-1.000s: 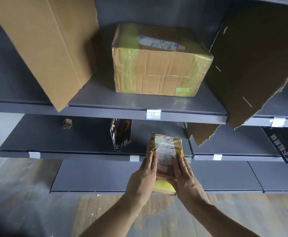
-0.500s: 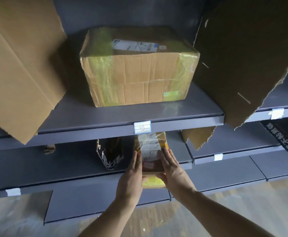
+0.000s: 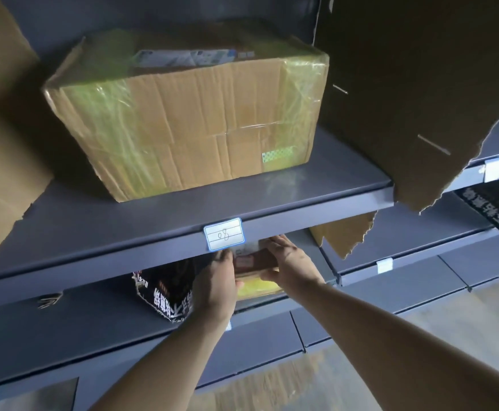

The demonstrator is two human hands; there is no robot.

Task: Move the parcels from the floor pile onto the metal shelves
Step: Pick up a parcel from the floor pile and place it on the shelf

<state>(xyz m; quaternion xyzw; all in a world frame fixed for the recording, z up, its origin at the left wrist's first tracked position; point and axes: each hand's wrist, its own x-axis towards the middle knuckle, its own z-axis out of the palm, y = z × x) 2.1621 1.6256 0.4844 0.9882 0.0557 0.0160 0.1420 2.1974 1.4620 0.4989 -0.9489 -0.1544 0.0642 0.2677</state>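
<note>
Landmark = dark blue-grey shelf. On it: tan cardboard box, wrapped in yellow-green clear tape, w/ white label on top. On its front edge: white tag, blue border. Under it: small brown parcel w/ yellow end; left of that, black box w/ white lettering

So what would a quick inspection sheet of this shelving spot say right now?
Surface: grey metal shelves in tiers; tag marked 08 on the upper shelf's front edge.
Job's things: small taped parcel going onto the lower shelf; large taped box on the shelf above.
Clutter: black printed parcel left of the small one; torn cardboard sheet at right; cardboard panel at left.
Hands: left hand and right hand hold the small parcel's sides.
Cables: nothing seen.
Surroundings: wooden floor below.
</note>
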